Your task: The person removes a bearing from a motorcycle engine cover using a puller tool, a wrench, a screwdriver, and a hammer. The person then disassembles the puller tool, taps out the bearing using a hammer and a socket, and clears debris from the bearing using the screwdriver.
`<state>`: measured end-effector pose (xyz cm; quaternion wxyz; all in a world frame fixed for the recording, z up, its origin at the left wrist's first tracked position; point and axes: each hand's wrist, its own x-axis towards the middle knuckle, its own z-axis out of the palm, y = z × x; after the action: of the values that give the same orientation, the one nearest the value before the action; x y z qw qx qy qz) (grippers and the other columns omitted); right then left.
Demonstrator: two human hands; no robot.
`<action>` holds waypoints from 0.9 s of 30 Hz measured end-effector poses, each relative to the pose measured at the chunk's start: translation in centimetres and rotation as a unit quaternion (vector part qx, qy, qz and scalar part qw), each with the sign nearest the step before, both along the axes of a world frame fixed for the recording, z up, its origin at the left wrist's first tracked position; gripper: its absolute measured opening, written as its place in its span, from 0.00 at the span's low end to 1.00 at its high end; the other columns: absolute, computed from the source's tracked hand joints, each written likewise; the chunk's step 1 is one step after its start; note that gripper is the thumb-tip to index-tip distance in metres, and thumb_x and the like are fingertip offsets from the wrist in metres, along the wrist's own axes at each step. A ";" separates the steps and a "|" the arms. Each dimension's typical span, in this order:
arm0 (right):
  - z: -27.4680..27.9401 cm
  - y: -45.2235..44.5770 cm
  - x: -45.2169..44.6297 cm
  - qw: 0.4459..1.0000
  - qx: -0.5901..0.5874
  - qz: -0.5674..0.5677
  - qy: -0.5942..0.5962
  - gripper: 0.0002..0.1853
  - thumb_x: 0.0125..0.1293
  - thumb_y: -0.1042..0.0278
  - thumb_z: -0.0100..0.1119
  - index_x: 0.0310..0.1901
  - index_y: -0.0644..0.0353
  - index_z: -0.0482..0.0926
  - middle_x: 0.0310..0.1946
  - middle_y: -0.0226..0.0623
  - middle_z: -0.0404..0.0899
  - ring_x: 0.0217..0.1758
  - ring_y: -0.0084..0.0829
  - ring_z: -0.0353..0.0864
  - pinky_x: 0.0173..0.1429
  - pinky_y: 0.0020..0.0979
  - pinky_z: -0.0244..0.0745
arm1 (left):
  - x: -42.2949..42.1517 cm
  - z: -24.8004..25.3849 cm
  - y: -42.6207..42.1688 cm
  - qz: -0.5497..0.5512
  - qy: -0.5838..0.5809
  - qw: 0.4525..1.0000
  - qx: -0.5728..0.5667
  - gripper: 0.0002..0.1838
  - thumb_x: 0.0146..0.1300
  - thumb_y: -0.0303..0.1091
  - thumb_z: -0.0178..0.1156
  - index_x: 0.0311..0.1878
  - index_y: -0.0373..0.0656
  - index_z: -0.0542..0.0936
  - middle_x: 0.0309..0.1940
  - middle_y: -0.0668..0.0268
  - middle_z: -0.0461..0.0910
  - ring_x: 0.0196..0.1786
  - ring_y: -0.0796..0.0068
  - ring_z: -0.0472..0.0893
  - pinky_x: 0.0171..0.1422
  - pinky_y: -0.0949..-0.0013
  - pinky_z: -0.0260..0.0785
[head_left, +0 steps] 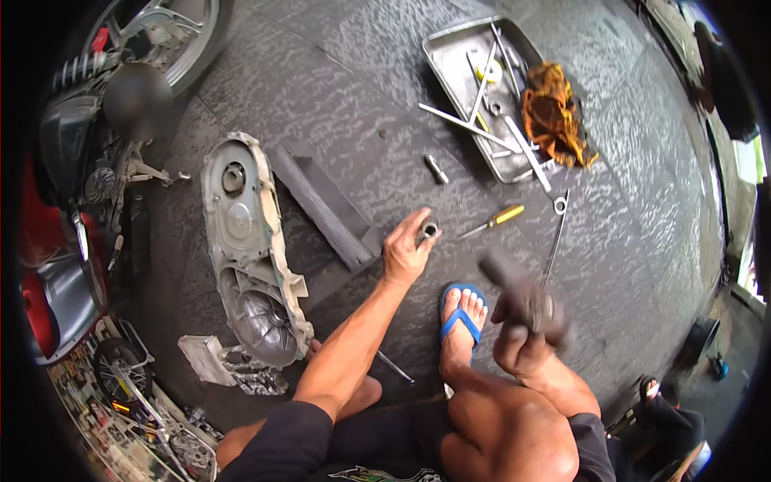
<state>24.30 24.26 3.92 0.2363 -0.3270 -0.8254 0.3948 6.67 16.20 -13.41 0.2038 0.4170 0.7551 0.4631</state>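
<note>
My left hand is closed around a metal socket, its round open end facing up, above the dark floor. My right hand grips a dark, bulky object with a stubby end. Motion blurs it, so I cannot make out its kind. Between the hands and further out lies a screwdriver with a yellow handle. Another metal socket piece rests on the floor beyond my left hand. To the left is a large engine side cover, its hollow inner side showing.
A metal tray holds several wrenches and tools, with a stained orange rag over its edge. A thin rod lies right. A dark angled bar sits beside the cover. Motorcycle parts line the left. Another person is at lower right.
</note>
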 end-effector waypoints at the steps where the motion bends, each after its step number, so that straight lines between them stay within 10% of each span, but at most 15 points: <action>1: -1.8 0.1 0.3 0.996 0.073 0.039 -0.029 0.14 0.62 0.65 0.67 0.47 0.60 0.79 0.28 0.45 0.81 0.26 0.49 0.82 0.30 0.43 0.78 | 0.0 -0.4 0.2 0.007 -0.006 1.000 -0.005 0.24 0.57 0.29 0.73 0.58 0.37 0.80 0.53 0.50 0.83 0.54 0.48 0.83 0.60 0.58 0.76; 3: -5.8 -0.7 -0.3 0.961 -0.031 0.037 -0.271 0.15 0.65 0.62 0.64 0.49 0.60 0.76 0.28 0.47 0.81 0.27 0.53 0.82 0.31 0.49 0.77 | 0.1 -0.9 0.1 -0.004 0.028 0.999 0.035 0.23 0.56 0.24 0.70 0.57 0.41 0.82 0.53 0.52 0.84 0.55 0.52 0.85 0.58 0.61 0.79; 11: -0.3 0.1 -1.7 0.997 0.039 0.052 0.042 0.17 0.63 0.66 0.66 0.50 0.61 0.75 0.29 0.46 0.81 0.33 0.52 0.82 0.37 0.45 0.77 | 0.6 -2.7 0.2 0.011 -0.008 1.000 0.011 0.25 0.57 0.29 0.71 0.60 0.40 0.78 0.54 0.52 0.83 0.56 0.49 0.83 0.59 0.59 0.77; 13: -3.1 -0.3 -2.0 0.965 -0.053 0.040 -0.253 0.14 0.67 0.64 0.63 0.49 0.61 0.74 0.32 0.52 0.83 0.32 0.56 0.83 0.35 0.50 0.77 | 0.3 -0.6 0.8 -0.005 0.038 0.999 -0.013 0.24 0.58 0.29 0.71 0.59 0.39 0.79 0.54 0.51 0.83 0.55 0.48 0.83 0.59 0.57 0.77; 20: -5.4 0.5 0.9 0.966 -0.110 -0.158 -0.174 0.13 0.72 0.63 0.59 0.51 0.60 0.73 0.25 0.55 0.80 0.29 0.59 0.82 0.31 0.52 0.73 | 0.6 1.9 1.0 0.056 -0.153 0.983 -0.079 0.19 0.69 0.32 0.65 0.59 0.33 0.77 0.49 0.55 0.85 0.51 0.70 0.85 0.56 0.67 0.78; 27: -9.7 -0.1 4.3 0.939 -0.143 -0.223 -0.219 0.13 0.73 0.61 0.58 0.50 0.60 0.74 0.24 0.53 0.80 0.29 0.57 0.82 0.31 0.51 0.72 | 1.1 -0.8 -0.1 0.087 -0.264 0.961 -0.001 0.23 0.74 0.38 0.59 0.65 0.32 0.71 0.61 0.52 0.79 0.60 0.65 0.81 0.55 0.65 0.82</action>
<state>28.64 24.12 -5.81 0.0823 -0.6117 -0.6972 0.3648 7.76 16.09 -14.19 0.3555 0.2126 0.7080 0.5720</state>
